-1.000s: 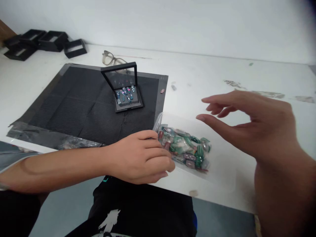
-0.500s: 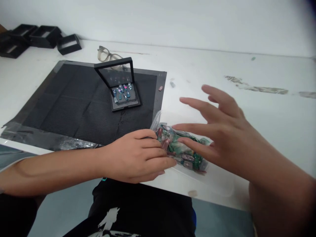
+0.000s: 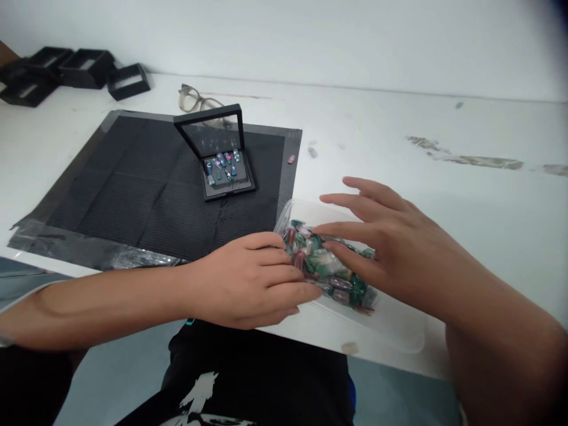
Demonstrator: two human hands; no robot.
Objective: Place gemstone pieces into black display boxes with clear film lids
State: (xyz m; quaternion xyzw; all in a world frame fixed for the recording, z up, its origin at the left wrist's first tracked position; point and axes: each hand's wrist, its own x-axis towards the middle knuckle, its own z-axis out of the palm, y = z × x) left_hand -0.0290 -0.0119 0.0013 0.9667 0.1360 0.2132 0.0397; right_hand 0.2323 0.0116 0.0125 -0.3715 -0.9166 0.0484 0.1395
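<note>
A clear plastic container [image 3: 402, 334] on the table's near side holds a heap of green, clear and purplish press-on nails [image 3: 331, 266]. My left hand [image 3: 248, 281] lies over its left side, fingers close together and bent in at the nails, with the thumb low near the wall; it appears to grip the container, though the fingertips are partly hidden. Above the right part of the heap is my right hand [image 3: 381, 231], fingers spread, nothing visible between them. An open black display case [image 3: 231, 192] with several decorated blue nails stands on a black ridged mat [image 3: 133, 183].
Glasses [image 3: 190, 99] lie behind the mat. Several black box frames [image 3: 86, 68] are stacked at the back left by the wall. A pink nail [image 3: 291, 159] and a pale bluish nail [image 3: 312, 152] lie right of the display case. Worn streaks [image 3: 483, 161] mark the table at right.
My right hand has come down slightly, its upper fingers lower and closer to the container. My left hand stays at the container. The whole view has shifted a little.
</note>
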